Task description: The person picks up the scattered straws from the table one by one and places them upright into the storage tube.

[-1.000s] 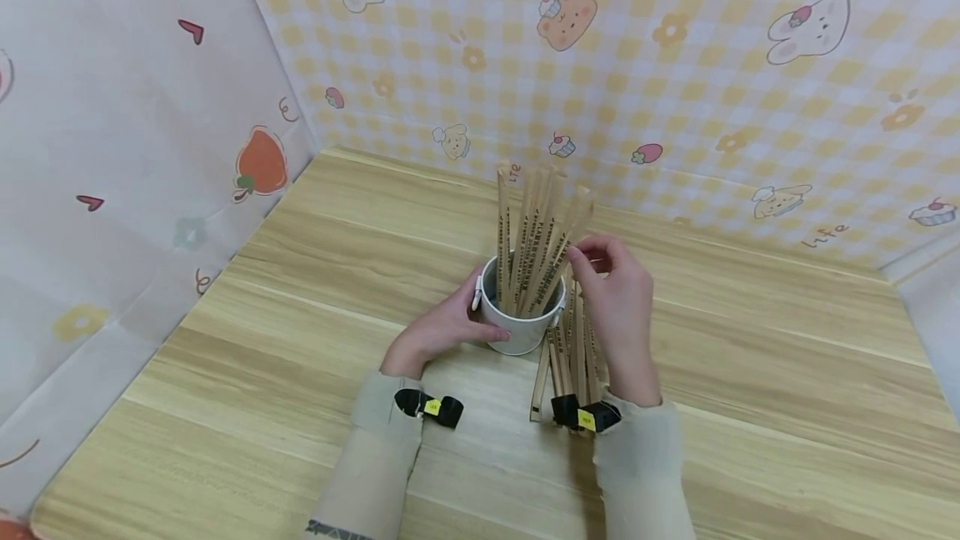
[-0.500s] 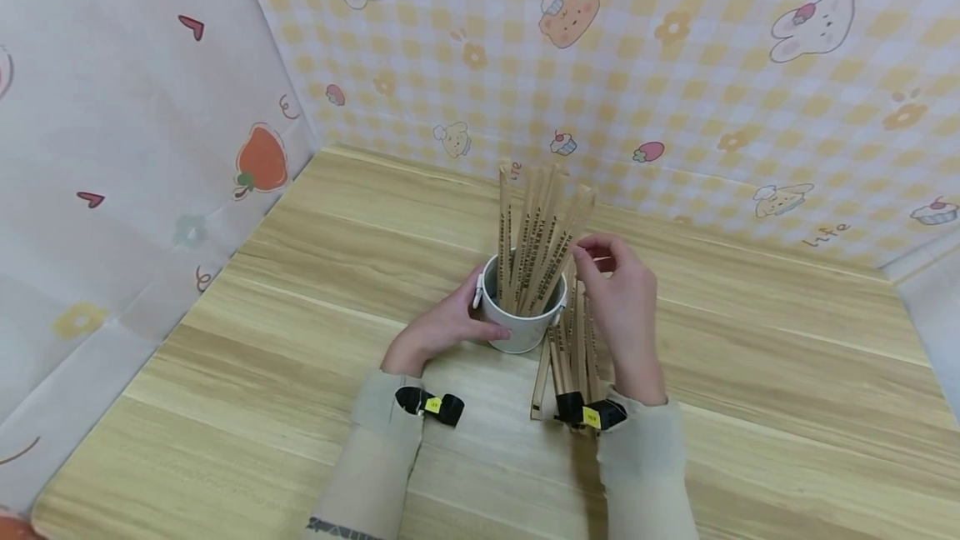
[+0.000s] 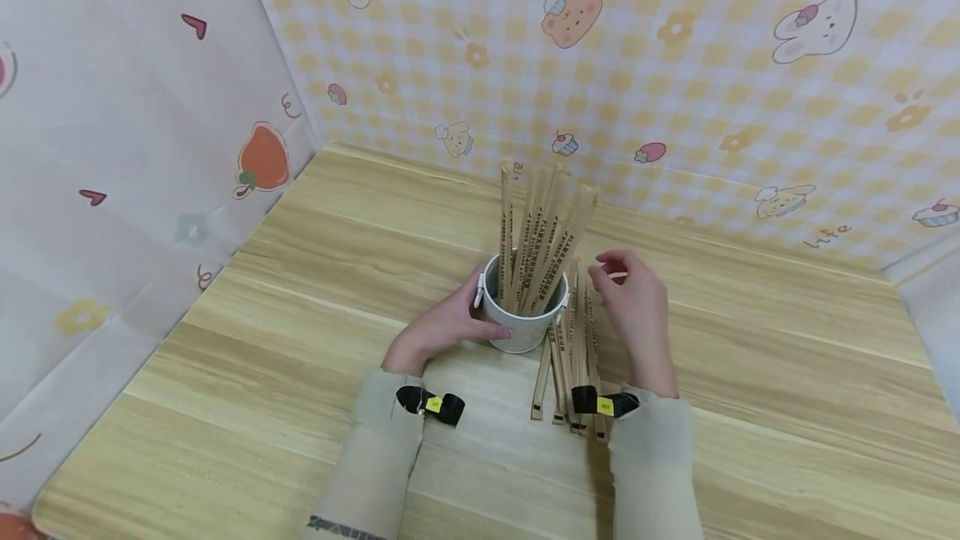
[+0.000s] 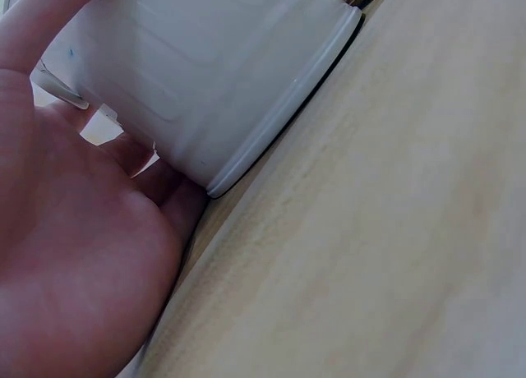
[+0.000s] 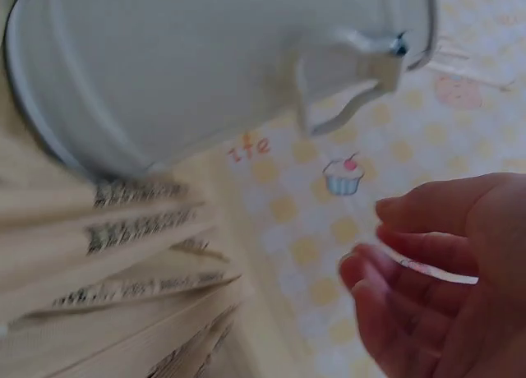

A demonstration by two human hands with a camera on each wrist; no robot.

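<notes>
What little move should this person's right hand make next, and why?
Probably lower the right hand to pinch one of the long paper packets lying beside the white bucket: that hand looks empty and is apart from the bucket, while the left hand holds the bucket, where similar packets already stand.

Table: light wood-grain top, grain roughly parallel to far edge, near left corner rounded. Far wall: yellow/white check with bear print, rabbit prints, flowers, cupcakes. Left wall: white, creased, red hearts, orange-red fruit print. Right wall: pale sliver only. Light soft, faint sheen on table's near middle.
</notes>
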